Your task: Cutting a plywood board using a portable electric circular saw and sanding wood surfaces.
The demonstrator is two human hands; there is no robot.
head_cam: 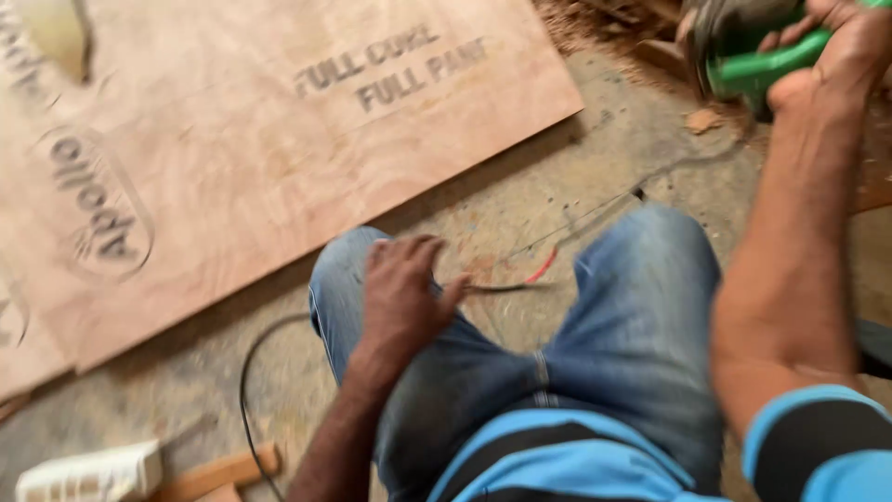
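Right hand (841,56) gripped a green power tool (757,67), cut off at the far right edge. Left hand (401,290) pinched a black cable (251,372) over the knee; frame blurred.

A large sheet of plywood (260,139) lies flat on the floor (557,186) at the far left, its face stamped with dark lettering and an oval mark. The floor is dusty bare concrete. At the near left sit a white ribbed block (88,474) and, just beside it, a short offcut of wood (218,472). Sawdust and wood scraps (595,19) lie at the far edge, with a small chip (703,120) further right.
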